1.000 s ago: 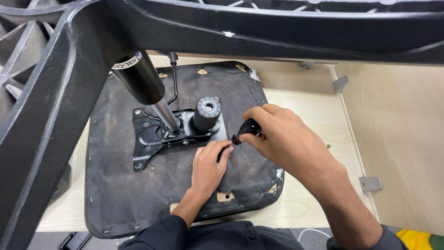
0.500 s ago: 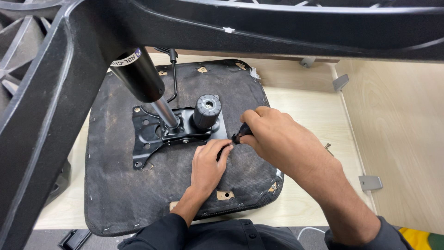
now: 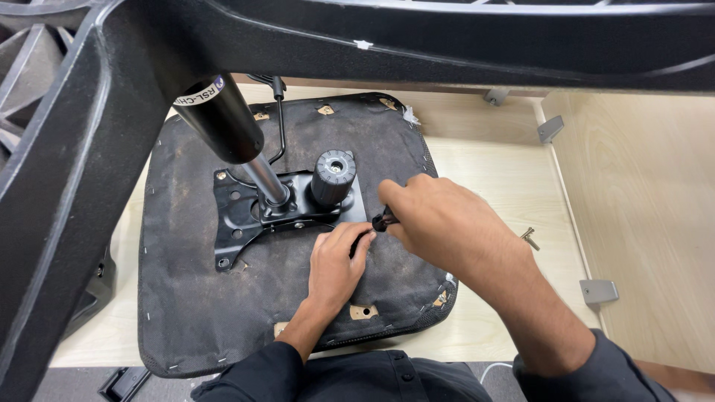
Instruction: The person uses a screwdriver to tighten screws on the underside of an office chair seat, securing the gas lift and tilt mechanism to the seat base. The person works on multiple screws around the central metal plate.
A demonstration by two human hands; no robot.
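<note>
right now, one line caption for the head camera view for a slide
Both hands work at the metal plate under an upturned chair seat, right hand gripping a dark-handled tool, left hand beside it.

one label [image 3: 199,92] shows: a narrow white band with a small purple patch at one end, wrapped round the top of the black gas cylinder [image 3: 223,123], upper left, above the seat. no packages, signs or screens.

I note my right hand [image 3: 439,219] has drawn in and down toward the left hand [image 3: 337,262] over the last second. The black tool handle [image 3: 383,219], earlier showing clear of the fist, is now mostly hidden. Its tip now meets the left fingertips [image 3: 363,242] by the black metal plate's [image 3: 238,212] edge.
</note>
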